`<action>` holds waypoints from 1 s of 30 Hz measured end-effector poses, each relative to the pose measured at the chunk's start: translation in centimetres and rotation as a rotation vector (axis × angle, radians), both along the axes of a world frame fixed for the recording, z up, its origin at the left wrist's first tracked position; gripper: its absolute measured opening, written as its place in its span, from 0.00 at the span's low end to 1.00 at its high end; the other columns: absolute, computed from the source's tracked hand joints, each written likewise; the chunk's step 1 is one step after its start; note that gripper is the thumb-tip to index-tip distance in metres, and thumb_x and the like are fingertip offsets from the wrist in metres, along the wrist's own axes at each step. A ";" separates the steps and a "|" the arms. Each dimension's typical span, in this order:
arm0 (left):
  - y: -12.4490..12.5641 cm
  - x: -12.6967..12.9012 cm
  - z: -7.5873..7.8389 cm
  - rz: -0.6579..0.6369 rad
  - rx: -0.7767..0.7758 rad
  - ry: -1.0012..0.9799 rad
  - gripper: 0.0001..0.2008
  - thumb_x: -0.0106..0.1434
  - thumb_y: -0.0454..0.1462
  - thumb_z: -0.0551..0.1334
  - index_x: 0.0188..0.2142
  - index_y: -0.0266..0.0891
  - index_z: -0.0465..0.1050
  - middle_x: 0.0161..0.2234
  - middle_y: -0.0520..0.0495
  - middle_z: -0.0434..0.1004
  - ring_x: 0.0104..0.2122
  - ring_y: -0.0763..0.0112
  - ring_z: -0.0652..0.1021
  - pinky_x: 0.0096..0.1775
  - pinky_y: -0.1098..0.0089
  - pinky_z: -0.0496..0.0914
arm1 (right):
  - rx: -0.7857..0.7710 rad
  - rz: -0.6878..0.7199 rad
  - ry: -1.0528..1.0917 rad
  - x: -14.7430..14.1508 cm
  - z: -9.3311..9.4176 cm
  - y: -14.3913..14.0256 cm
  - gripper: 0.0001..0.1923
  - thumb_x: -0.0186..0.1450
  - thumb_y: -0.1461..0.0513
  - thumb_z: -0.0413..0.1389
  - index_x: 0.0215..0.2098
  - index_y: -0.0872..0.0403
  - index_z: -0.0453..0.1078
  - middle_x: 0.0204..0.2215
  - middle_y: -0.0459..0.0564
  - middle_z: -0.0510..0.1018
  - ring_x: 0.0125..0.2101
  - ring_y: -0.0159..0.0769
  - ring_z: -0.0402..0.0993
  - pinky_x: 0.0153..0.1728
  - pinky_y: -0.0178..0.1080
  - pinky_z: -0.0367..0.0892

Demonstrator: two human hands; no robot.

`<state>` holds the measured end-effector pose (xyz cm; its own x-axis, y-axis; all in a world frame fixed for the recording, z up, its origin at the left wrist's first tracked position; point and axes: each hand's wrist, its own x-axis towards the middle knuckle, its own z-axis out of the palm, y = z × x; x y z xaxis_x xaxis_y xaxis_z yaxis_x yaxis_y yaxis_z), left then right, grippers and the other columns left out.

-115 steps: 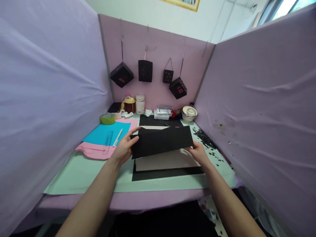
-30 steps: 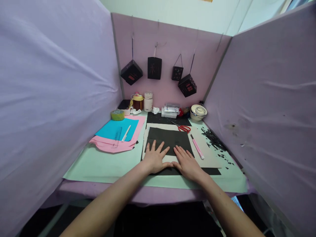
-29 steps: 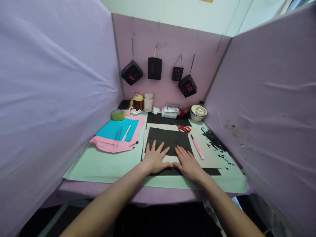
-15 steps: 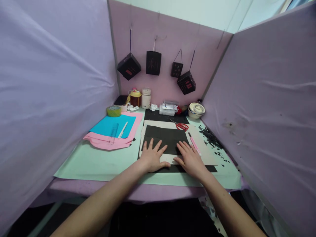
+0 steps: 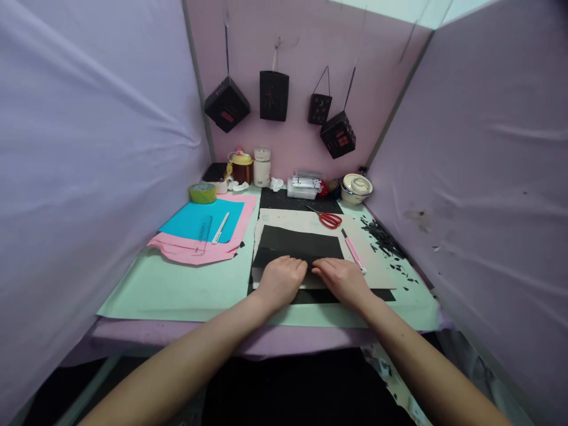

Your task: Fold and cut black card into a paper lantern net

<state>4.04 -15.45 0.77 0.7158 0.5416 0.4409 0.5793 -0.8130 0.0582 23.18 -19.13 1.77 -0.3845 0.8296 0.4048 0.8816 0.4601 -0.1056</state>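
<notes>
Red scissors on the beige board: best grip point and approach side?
Likely best by the red handle loops, coming from the near right with the right hand. The scissors lie flat on the beige board, loops toward the right and nearer the person, blades pointing away to the far left. The pink knife lies just beside that path, so come in from above.

You've got red scissors (image 5: 329, 219) near the back of the tabletop (image 5: 177, 290); take them as landmark. Just right and nearer: pink craft knife (image 5: 354, 251). Further right: black paper scraps (image 5: 381, 238). Behind-right: white bowl (image 5: 357, 187). Behind: clear box (image 5: 302, 187). Far left: blue sheet (image 5: 195, 219) on pink sheets (image 5: 195, 251), with clear ruler (image 5: 203, 234) and white pen (image 5: 220, 228) on top. Tape roll (image 5: 202, 193), amber jar (image 5: 242, 168), white jar (image 5: 262, 167) back-left. Four black lanterns (image 5: 274, 95) hang above.
</notes>
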 end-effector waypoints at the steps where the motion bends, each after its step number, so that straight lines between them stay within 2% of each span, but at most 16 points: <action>1: 0.1 0.1 0.2 -0.015 0.026 -0.007 0.12 0.64 0.29 0.52 0.41 0.35 0.72 0.37 0.41 0.79 0.39 0.62 0.79 0.47 0.60 0.70 | 0.022 0.007 0.000 -0.2 0.3 -0.1 0.15 0.70 0.57 0.47 0.44 0.53 0.74 0.40 0.53 0.80 0.40 0.38 0.76 0.39 0.38 0.68; 4: 0.0 0.3 0.8 -0.038 0.099 -0.017 0.10 0.63 0.29 0.52 0.37 0.36 0.72 0.32 0.43 0.78 0.34 0.64 0.79 0.45 0.61 0.71 | 0.090 0.046 -0.024 -0.8 1.0 -0.2 0.14 0.70 0.59 0.47 0.43 0.53 0.74 0.42 0.53 0.80 0.41 0.38 0.76 0.41 0.38 0.67; 7: 0.0 -0.1 1.2 -0.036 0.136 -0.009 0.11 0.62 0.28 0.51 0.37 0.35 0.72 0.31 0.43 0.78 0.32 0.64 0.79 0.43 0.62 0.72 | 0.139 0.054 -0.083 -0.8 1.4 -0.1 0.15 0.70 0.60 0.45 0.40 0.52 0.75 0.39 0.51 0.81 0.37 0.37 0.76 0.38 0.37 0.66; 10: 0.5 -1.7 1.7 -0.019 0.129 0.004 0.12 0.63 0.27 0.51 0.37 0.35 0.72 0.30 0.44 0.78 0.32 0.64 0.79 0.42 0.61 0.72 | 0.142 0.039 -0.107 0.2 2.0 -0.1 0.15 0.70 0.59 0.46 0.40 0.53 0.75 0.38 0.50 0.81 0.37 0.37 0.77 0.36 0.37 0.66; 16: 1.7 -6.0 3.1 0.053 0.178 -0.008 0.13 0.69 0.36 0.51 0.36 0.40 0.74 0.28 0.46 0.78 0.31 0.66 0.79 0.40 0.63 0.72 | 0.133 -0.050 -0.090 3.5 3.2 -0.9 0.13 0.69 0.58 0.49 0.39 0.51 0.76 0.36 0.50 0.82 0.36 0.37 0.78 0.37 0.37 0.67; 21: 1.9 -7.7 4.0 0.112 0.213 -0.061 0.17 0.69 0.43 0.54 0.29 0.39 0.73 0.24 0.47 0.76 0.28 0.67 0.78 0.34 0.66 0.73 | 0.182 -0.057 -0.089 5.2 4.0 -1.7 0.13 0.68 0.62 0.49 0.41 0.51 0.76 0.38 0.51 0.82 0.37 0.38 0.78 0.38 0.38 0.69; 23: 2.1 -8.3 4.0 0.107 0.224 -0.081 0.14 0.69 0.41 0.54 0.31 0.39 0.74 0.26 0.47 0.78 0.30 0.67 0.79 0.36 0.66 0.73 | 0.212 -0.012 -0.090 5.6 4.3 -2.1 0.17 0.67 0.68 0.46 0.45 0.52 0.74 0.41 0.51 0.81 0.40 0.38 0.78 0.40 0.38 0.70; 26: 2.4 -9.0 3.7 -0.013 0.294 -0.086 0.13 0.69 0.32 0.50 0.41 0.38 0.73 0.36 0.45 0.80 0.38 0.67 0.80 0.44 0.64 0.73 | 0.287 0.062 -0.099 6.2 4.2 -2.3 0.22 0.63 0.73 0.44 0.49 0.54 0.72 0.43 0.52 0.80 0.42 0.37 0.77 0.42 0.39 0.72; 28: 2.6 -9.4 3.4 -0.078 0.343 -0.085 0.15 0.68 0.28 0.48 0.46 0.35 0.72 0.42 0.44 0.80 0.42 0.67 0.79 0.47 0.65 0.73 | 0.358 0.074 -0.098 6.3 3.6 -2.2 0.22 0.62 0.74 0.45 0.49 0.55 0.71 0.43 0.52 0.80 0.42 0.36 0.77 0.42 0.38 0.72; 30: 2.7 -9.6 3.0 -0.083 0.383 -0.099 0.15 0.67 0.27 0.49 0.47 0.34 0.71 0.43 0.43 0.79 0.43 0.66 0.79 0.45 0.67 0.74 | 0.431 0.062 -0.075 6.3 2.5 -2.0 0.20 0.63 0.74 0.46 0.48 0.54 0.71 0.42 0.51 0.80 0.41 0.35 0.77 0.42 0.37 0.72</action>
<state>-5.56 -12.77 3.72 0.6943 0.2674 0.6681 0.5177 -0.8305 -0.2057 29.53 -21.09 4.28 -0.4702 0.5654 0.6777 0.8486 0.5006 0.1711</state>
